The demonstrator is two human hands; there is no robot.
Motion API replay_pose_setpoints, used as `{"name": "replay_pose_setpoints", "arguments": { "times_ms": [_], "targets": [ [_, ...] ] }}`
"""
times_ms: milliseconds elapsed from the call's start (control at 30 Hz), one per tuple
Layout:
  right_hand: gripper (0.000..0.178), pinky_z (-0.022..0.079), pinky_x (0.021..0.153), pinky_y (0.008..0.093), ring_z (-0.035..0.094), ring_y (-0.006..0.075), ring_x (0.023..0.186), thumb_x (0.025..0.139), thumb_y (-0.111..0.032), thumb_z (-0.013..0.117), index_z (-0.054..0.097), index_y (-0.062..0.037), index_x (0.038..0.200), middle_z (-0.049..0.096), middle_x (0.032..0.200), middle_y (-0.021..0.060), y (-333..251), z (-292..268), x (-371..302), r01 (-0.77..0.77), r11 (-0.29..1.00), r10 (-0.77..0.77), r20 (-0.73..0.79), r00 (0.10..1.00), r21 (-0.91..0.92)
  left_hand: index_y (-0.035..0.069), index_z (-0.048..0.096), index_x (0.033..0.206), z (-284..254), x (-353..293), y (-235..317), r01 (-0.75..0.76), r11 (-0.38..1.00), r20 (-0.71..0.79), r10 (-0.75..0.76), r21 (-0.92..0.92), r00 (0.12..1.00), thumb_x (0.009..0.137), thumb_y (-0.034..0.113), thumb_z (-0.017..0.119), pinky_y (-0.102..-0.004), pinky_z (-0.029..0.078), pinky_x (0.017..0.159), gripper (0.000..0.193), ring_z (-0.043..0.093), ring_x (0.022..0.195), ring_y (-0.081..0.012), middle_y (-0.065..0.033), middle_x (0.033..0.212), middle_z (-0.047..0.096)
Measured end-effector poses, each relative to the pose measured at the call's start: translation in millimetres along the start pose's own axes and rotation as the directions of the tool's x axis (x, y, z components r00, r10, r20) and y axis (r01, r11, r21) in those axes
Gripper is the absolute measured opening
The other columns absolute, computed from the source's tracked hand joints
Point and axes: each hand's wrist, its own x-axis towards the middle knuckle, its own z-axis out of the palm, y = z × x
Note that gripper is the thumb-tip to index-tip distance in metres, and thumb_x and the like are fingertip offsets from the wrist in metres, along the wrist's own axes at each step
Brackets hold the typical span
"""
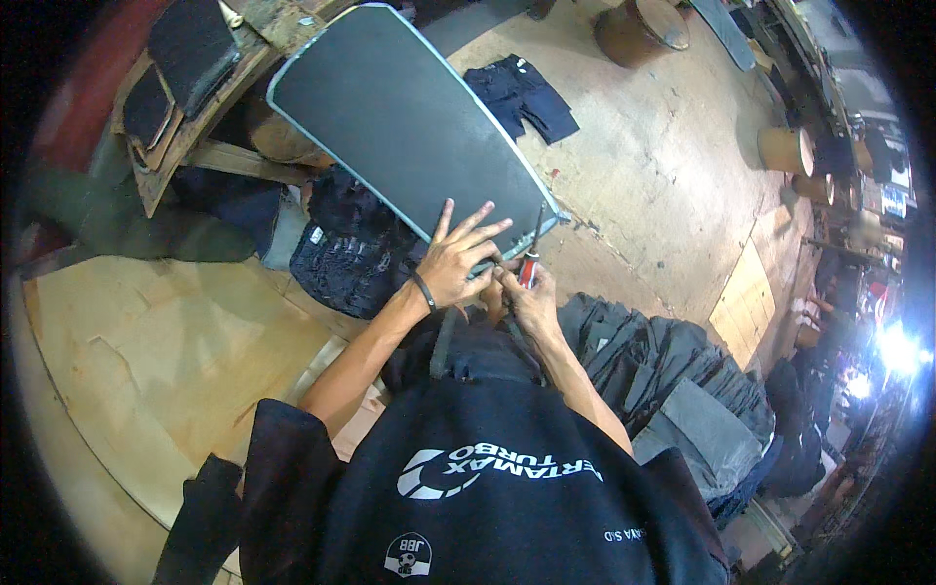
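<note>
A long dark grey board [400, 107] with a pale blue edge slants away from me, its near end at my hands. My left hand [458, 263] lies over that near end with its fingers spread; its thumb side is close to my right hand. My right hand [531, 297] is closed around the red handle of a screwdriver [527, 271], whose thin dark shaft points away from me past the board's corner. Fingers of both hands meet at the board's near edge, and whatever lies between them there is hidden.
Dark folded garments [356, 258] lie left of the board; dark shorts [522, 96] lie on the floor beyond it. A heap of dark grey cloth [653, 361] is at my right. A wooden table [190, 146] stands far left, and round wooden stools [639, 34] stand farther off.
</note>
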Motion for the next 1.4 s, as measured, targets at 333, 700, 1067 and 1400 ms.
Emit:
{"name": "replay_pose_setpoints", "arguments": {
  "times_ms": [333, 700, 1067, 1400],
  "targets": [
    [0.023, 0.046, 0.058, 0.0312, 0.059, 0.0117, 0.065, 0.094, -0.019, 0.083, 0.068, -0.0016, 0.096, 0.064, 0.074, 0.0017, -31, -7, -2, -0.006, 0.977, 0.014, 0.036, 0.999, -0.213, 0.015, 0.075, 0.093, 8, -3, -4, 0.01, 1.0, -0.006, -0.01, 0.029, 1.0, 0.086, 0.022, 0.081, -0.0714, 0.001, 0.13, 0.012, 0.027, 0.163, -0.0281, 0.001, 0.164, 0.052],
    [0.04, 0.06, 0.074, 0.045, 0.075, 0.0355, 0.088, 0.091, -0.014, 0.076, 0.07, -0.0159, 0.131, 0.074, 0.102, 0.0139, -144, -71, -76, 0.42, 0.205, -0.38, 0.323, 0.866, -0.884, 0.015, 0.077, 0.098, 10, -4, -3, 0.012, 0.999, -0.045, -0.011, 0.04, 0.999, 0.087, 0.023, 0.078, -0.0705, 0.006, 0.13, 0.014, 0.031, 0.161, -0.027, -0.0003, 0.159, 0.056],
    [0.031, 0.061, 0.066, 0.0422, 0.073, 0.0298, 0.081, 0.091, -0.011, 0.073, 0.073, -0.0134, 0.122, 0.067, 0.095, 0.0094, -159, -45, -72, 0.667, 0.033, -0.371, 0.611, 0.7, -0.744, 0.016, 0.079, 0.102, 8, -4, 0, 0.022, 0.998, -0.032, -0.02, 0.06, 0.999, 0.088, 0.025, 0.077, -0.0691, 0.006, 0.131, 0.016, 0.032, 0.16, -0.0264, -0.0001, 0.159, 0.056],
    [0.038, 0.058, 0.084, 0.0421, 0.064, 0.0287, 0.106, 0.086, -0.015, 0.075, 0.071, -0.0119, 0.123, 0.059, 0.118, 0.0124, -175, -22, -72, 0.724, -0.307, -0.239, 0.787, 0.569, -0.617, 0.016, 0.079, 0.107, 9, -3, -1, 0.032, 0.998, -0.022, -0.031, 0.049, 0.999, 0.088, 0.024, 0.077, -0.0691, 0.007, 0.131, 0.021, 0.031, 0.16, -0.0267, 0.0003, 0.16, 0.055]
  ]
}}
